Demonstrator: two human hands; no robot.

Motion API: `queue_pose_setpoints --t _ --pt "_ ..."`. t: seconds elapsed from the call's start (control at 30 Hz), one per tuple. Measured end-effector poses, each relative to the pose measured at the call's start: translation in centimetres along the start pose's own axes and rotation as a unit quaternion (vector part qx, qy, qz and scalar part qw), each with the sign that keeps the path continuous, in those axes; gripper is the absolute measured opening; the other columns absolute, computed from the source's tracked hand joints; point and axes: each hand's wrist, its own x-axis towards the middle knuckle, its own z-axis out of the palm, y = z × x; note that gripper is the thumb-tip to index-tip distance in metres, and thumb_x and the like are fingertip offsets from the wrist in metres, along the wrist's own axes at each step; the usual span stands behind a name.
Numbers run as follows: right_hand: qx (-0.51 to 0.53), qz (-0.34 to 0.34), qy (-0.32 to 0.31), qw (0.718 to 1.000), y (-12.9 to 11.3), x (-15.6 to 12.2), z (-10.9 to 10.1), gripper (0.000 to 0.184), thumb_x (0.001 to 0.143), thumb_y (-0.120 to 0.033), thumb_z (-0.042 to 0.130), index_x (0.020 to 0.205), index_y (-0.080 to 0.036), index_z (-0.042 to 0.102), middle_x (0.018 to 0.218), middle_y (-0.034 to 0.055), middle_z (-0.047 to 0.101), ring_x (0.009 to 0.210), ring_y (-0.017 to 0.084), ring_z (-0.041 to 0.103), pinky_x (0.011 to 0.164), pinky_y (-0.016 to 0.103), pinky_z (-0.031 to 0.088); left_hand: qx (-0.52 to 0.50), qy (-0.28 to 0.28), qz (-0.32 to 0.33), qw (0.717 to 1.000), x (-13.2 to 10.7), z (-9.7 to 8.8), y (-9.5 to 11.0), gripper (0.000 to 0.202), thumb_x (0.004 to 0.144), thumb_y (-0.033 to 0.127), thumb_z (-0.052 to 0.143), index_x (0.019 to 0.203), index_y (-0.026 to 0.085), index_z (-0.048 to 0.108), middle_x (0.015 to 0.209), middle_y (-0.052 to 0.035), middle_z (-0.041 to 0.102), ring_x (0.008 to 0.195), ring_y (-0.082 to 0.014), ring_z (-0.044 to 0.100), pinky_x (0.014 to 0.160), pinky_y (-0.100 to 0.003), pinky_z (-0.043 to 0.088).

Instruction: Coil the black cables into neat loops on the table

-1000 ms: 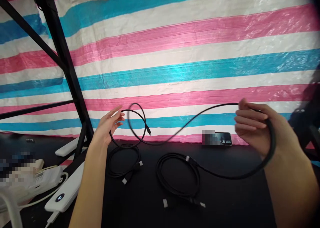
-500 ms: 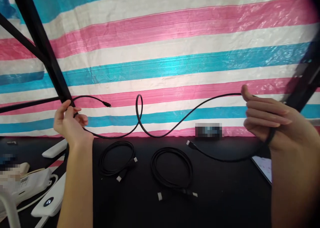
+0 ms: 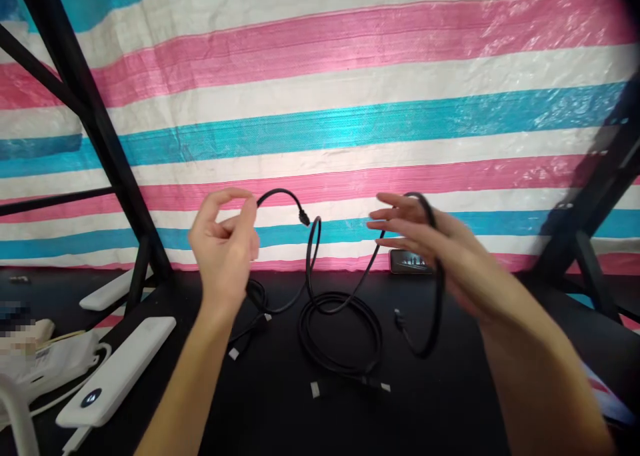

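Observation:
My left hand (image 3: 225, 239) pinches a black USB cable (image 3: 309, 263), with one plug end arching out past its fingertips. From there the cable dips into a loose loop between the hands and rises to my right hand (image 3: 425, 233). The right hand's fingers are stretched out, with the cable passing among them and draped over the hand. The other plug (image 3: 399, 317) hangs below, slightly blurred. Beneath the hands, a coiled black cable (image 3: 377, 329) lies on the black table (image 3: 425, 416). Another coiled cable (image 3: 259, 296) is partly hidden behind my left hand.
A white oblong device (image 3: 120, 369) with a round dark button lies at left, near white adapters (image 3: 60, 363) and cords. A small dark device (image 3: 410, 261) sits at the back. Black frame bars (image 3: 107, 136) stand before the striped sheet (image 3: 325, 129). A phone-like screen (image 3: 607, 393) shows at right.
Both hands have moved inward, bringing the held cable's ends closer together. The slack between them hangs lower, and the right-hand end now drapes over that hand.

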Motion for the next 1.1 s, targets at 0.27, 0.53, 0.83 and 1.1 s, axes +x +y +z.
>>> queue_pose_setpoints --t 0.27,0.53,0.83,1.1 --pt "0.095 0.148 -0.187 0.967 3.6 -0.7 2.9 0.049 0.077 -0.019 0.063 0.124 -0.026 0.051 0.089 0.0020 0.066 0.079 0.017 0.063 0.079 0.035 0.049 0.020 -0.076 -0.018 0.997 -5.0 3.5 -0.5 0.008 0.085 0.030 0.053 0.084 0.023 0.050 0.039 0.0110 0.037 0.031 -0.0051 0.032 0.036 -0.020 0.023" --pt "0.022 0.161 -0.189 0.969 5.3 -0.3 4.0 0.039 0.081 -0.027 0.056 0.120 -0.024 0.051 0.099 0.0036 0.061 0.089 0.018 0.059 0.081 0.035 0.047 0.003 -0.069 -0.022 0.997 -7.0 4.6 -1.3 0.009 0.084 0.028 0.054 0.083 0.022 0.048 0.039 0.0114 0.039 0.031 -0.0043 0.033 0.037 -0.019 0.026" --pt "-0.047 0.200 -0.236 0.950 4.4 -0.2 2.8 0.049 0.087 -0.037 0.048 0.133 -0.027 0.037 0.113 0.0091 0.058 0.102 0.021 0.057 0.090 0.041 0.043 -0.065 0.022 -0.008 0.998 -4.8 3.5 0.5 0.016 0.082 0.027 0.060 0.080 0.022 0.045 0.033 0.0125 0.036 0.027 -0.0041 0.031 0.033 -0.017 0.025" --pt "0.172 0.225 -0.308 0.908 5.8 -1.0 5.6 0.048 0.086 -0.032 0.054 0.131 -0.027 0.039 0.089 0.0016 0.064 0.080 0.013 0.062 0.085 0.035 0.045 -0.054 -0.064 0.009 0.996 -5.7 3.8 1.3 0.014 0.084 0.024 0.057 0.083 0.023 0.043 0.035 0.0125 0.042 0.026 -0.0042 0.034 0.033 -0.017 0.026"
